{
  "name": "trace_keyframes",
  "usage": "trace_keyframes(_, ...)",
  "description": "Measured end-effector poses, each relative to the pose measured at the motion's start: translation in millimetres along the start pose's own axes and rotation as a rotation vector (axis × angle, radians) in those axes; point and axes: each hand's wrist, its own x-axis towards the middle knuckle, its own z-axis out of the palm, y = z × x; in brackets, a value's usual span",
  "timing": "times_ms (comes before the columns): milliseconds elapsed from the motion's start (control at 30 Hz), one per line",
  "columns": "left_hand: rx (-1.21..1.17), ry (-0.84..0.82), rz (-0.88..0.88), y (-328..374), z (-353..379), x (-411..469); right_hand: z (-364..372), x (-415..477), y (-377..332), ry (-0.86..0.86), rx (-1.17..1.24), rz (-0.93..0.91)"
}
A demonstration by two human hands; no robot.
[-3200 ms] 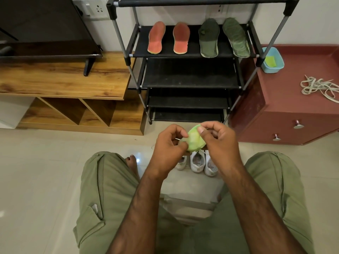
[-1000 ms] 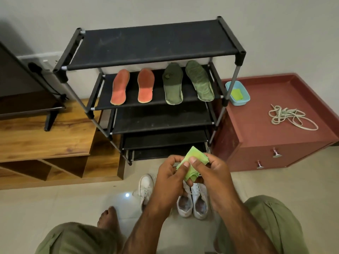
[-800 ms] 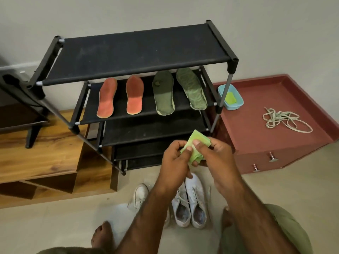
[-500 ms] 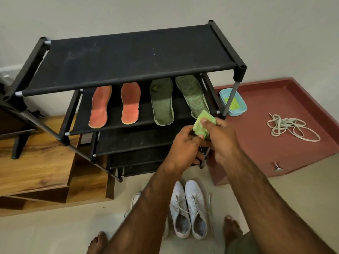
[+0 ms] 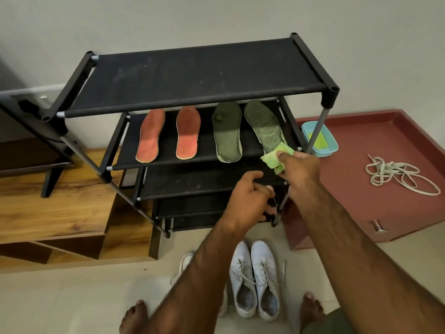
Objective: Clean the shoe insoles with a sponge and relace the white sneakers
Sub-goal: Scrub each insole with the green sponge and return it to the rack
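Note:
My right hand (image 5: 301, 168) grips a folded green sponge cloth (image 5: 277, 157) at the near end of the rightmost green insole (image 5: 262, 125) on the rack's second shelf. A second green insole (image 5: 227, 131) and two orange insoles (image 5: 150, 136) (image 5: 187, 131) lie to its left. My left hand (image 5: 250, 198) hangs lower, in front of the third shelf, fingers loosely curled and holding nothing. A pair of white sneakers (image 5: 252, 278) stands on the floor between my feet, laces in. A third white sneaker (image 5: 185, 261) is partly hidden by my left forearm. Loose white laces (image 5: 397, 172) lie on the red cabinet.
The black shoe rack (image 5: 192, 75) stands against the wall, its top shelf overhanging the insoles. A blue tub (image 5: 322, 141) with yellow-green content sits on the red cabinet (image 5: 385, 208) behind the rack's right post. A wooden TV unit (image 5: 48, 208) is at left.
I have stood up and moved towards the rack. My left hand let go of the sponge cloth and dropped lower. My right hand carried the cloth to the rightmost green insole.

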Motion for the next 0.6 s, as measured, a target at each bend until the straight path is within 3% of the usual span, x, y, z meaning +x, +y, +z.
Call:
trace_keyframes(167,-0.249,0.209,-0.055,-19,-8,-24,-29,-64,19,-0.045,0.096,-0.039)
trace_keyframes(300,-0.380,0.158,-0.140,-30,-10,-48,-53,-123,31,-0.092,0.126,-0.063)
trace_keyframes(467,-0.470,0.082,-0.104,-36,-18,-81,-89,-201,40,-0.201,0.087,-0.126)
trace_keyframes(600,-0.556,0.142,-0.092,-43,-33,-102,-111,-239,69,-0.301,0.023,-0.094)
